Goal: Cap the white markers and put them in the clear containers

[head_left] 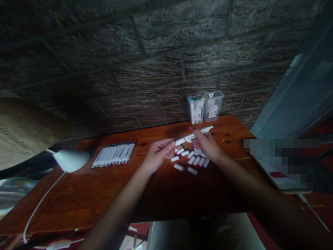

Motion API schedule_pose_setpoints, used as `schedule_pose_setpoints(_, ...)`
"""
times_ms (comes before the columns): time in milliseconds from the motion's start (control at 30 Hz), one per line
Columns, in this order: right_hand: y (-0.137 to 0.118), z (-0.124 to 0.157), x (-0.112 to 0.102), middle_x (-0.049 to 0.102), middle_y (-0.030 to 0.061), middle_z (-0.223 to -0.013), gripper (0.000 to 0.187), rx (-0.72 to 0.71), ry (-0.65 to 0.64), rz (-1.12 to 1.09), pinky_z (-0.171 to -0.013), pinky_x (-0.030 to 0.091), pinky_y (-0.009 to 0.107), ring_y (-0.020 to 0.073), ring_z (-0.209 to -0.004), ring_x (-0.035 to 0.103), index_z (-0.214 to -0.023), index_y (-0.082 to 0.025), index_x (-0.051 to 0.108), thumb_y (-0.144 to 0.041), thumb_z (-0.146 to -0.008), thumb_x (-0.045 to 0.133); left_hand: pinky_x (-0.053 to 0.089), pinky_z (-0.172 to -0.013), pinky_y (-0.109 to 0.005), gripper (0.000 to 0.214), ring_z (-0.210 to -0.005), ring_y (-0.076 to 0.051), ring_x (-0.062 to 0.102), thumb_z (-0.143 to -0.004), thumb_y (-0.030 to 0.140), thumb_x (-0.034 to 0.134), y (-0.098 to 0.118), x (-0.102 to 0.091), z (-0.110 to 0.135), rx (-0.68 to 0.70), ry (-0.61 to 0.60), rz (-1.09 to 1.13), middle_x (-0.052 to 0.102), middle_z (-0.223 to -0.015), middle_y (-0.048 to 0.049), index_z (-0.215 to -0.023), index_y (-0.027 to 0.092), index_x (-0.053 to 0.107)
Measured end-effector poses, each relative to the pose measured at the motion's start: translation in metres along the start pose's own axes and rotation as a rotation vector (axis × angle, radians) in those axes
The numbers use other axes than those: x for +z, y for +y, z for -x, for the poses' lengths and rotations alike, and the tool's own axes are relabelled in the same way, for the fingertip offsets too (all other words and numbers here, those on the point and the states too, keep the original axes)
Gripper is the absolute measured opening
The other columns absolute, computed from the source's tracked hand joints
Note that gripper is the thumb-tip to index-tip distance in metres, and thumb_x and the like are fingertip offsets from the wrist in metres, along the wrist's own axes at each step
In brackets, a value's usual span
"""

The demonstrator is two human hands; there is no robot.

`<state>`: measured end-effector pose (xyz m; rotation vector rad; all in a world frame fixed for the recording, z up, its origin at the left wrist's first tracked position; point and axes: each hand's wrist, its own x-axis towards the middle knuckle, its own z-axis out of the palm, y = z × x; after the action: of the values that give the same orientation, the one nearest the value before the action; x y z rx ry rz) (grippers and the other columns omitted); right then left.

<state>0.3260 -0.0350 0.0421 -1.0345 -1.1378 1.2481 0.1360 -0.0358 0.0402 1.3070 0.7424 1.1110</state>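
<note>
My right hand [205,144] is closed around a white marker [199,133] with a dark tip at its far right end. At the marker's other end, the fingers of my left hand [161,152] pinch a white marker cap [179,141]; whether the cap is fully seated cannot be made out. Below and between the hands, several loose white caps [192,171] with coloured ends lie scattered on the wooden table. Part of this pile is hidden by my right hand. Left of my hands, a row of white markers [114,153] lies side by side on the tabletop.
Two clear plastic containers [213,106] stand at the table's back edge by the stone wall [161,69]; the left one holds markers. A white lamp [71,160] with a cord sits at the left. The wooden table [104,194] ends close to my body.
</note>
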Motion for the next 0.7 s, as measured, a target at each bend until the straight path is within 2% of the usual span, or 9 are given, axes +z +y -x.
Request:
schedule_pose_setpoints(167,0.012,-0.003,0.000,0.023,-0.0077,-0.042,0.060,-0.021,-0.073,-0.052,-0.043,0.014,0.029,0.0087,-0.039,0.019,-0.050,-0.025,0.023,-0.067,-0.084,0.052,0.031,-0.047,-0.018,0.036,-0.049,-0.004,0.043,-0.065,0.036,0.088,0.000,0.007,0.002,-0.093,-0.013,0.213,0.065,-0.063,-0.0024,-0.089,0.011,0.076)
schedule_pose_setpoints(367,0.019,-0.004,0.002,0.023,-0.0080,-0.040,0.054,-0.020,-0.178,-0.136,-0.045,0.015,0.030,0.0091,-0.039,0.018,-0.049,-0.025,0.023,-0.054,-0.084,0.052,0.031,-0.047,-0.016,0.043,-0.049,-0.004,0.042,-0.061,0.035,0.091,-0.005,0.009,0.003,-0.139,-0.102,0.388,0.051,-0.057,0.0052,-0.090,0.014,0.066)
schedule_pose_setpoints(467,0.018,-0.001,0.005,0.023,-0.0080,-0.041,0.052,-0.038,-0.169,-0.186,-0.045,0.014,0.030,0.0090,-0.040,0.018,-0.049,-0.025,0.024,-0.051,-0.084,0.052,0.030,-0.047,-0.016,0.040,-0.047,-0.005,0.040,-0.065,0.039,0.088,-0.009,0.009,0.003,-0.115,-0.138,0.385,0.044,-0.053,0.0072,-0.079,0.016,0.058)
schedule_pose_setpoints(567,0.017,0.003,0.010,0.022,-0.0082,-0.042,0.049,-0.027,-0.120,-0.244,-0.044,0.014,0.029,0.0089,-0.041,0.018,-0.050,-0.026,0.024,-0.048,-0.082,0.053,0.030,-0.045,-0.018,0.047,-0.044,-0.006,0.039,-0.072,0.053,0.079,-0.016,0.008,0.004,-0.090,-0.247,0.294,0.044,-0.048,0.0049,-0.065,0.015,0.052)
schedule_pose_setpoints(700,0.017,0.008,0.017,0.020,-0.0087,-0.044,0.046,0.008,-0.070,-0.325,-0.043,0.014,0.028,0.0082,-0.040,0.016,-0.051,-0.026,0.023,-0.046,-0.079,0.052,0.026,-0.039,-0.018,0.053,-0.040,-0.006,0.038,-0.076,0.060,0.071,-0.024,0.006,0.005,-0.064,-0.339,0.278,0.044,-0.045,0.0039,-0.059,0.015,0.050)
